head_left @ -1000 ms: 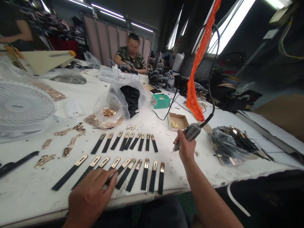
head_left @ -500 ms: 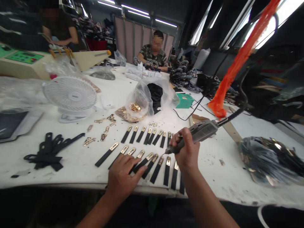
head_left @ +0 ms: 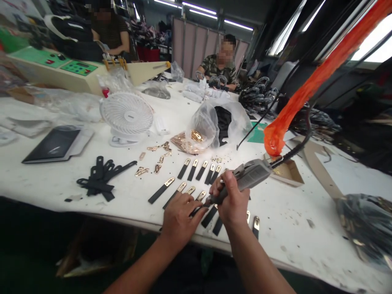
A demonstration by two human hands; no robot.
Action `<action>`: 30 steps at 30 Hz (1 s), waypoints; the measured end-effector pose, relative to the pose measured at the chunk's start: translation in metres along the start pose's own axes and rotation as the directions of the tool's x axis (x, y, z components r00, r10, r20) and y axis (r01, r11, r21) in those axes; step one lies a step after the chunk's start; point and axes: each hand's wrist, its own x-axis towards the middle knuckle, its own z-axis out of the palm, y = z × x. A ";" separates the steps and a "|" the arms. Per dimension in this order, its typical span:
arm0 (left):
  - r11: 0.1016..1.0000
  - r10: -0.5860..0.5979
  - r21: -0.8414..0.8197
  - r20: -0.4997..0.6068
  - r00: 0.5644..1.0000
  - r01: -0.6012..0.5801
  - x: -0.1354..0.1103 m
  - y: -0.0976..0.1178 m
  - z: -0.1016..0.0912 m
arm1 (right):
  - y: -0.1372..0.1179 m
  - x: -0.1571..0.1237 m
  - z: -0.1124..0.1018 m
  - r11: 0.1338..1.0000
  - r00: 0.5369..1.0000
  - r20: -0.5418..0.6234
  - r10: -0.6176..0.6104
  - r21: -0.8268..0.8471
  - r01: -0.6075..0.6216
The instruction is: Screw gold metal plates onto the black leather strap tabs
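Note:
My right hand (head_left: 233,204) is wrapped round a grey electric screwdriver (head_left: 253,175), tilted with its tip down to the left. My left hand (head_left: 180,216) rests at the front row, thumb and fingers on a black strap (head_left: 196,210) with a gold metal end. The screwdriver's tip is at that strap's gold end, partly hidden by my fingers. Other straps with gold plates lie in a front row (head_left: 161,190) and a back row (head_left: 184,169); my right hand covers some of them.
Loose gold plates (head_left: 141,171) and a pile of black straps (head_left: 101,177) lie left. Behind are a white fan (head_left: 127,114) and a plastic bag (head_left: 203,122). An open cardboard box (head_left: 289,173) and a bagged bundle (head_left: 364,228) stand right. Two people sit across the table.
The view has turned left, so the table things appear further right. The screwdriver has come left and down to the strap under my left hand, whose thumb and fingers have closed in.

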 end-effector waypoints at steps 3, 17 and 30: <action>1.000 -0.005 -0.005 0.014 1.000 0.005 0.000 0.000 0.000 | 0.001 -0.001 0.002 1.000 1.000 0.005 0.006 0.000 -0.006; 1.000 -0.012 -0.028 0.021 1.000 0.012 -0.002 -0.003 0.003 | -0.001 -0.003 0.002 0.999 0.999 0.035 0.008 0.037 -0.009; 0.999 0.038 -0.009 -0.019 0.999 -0.038 -0.001 -0.004 0.004 | 0.007 -0.004 -0.003 1.000 0.999 0.045 -0.002 -0.016 0.003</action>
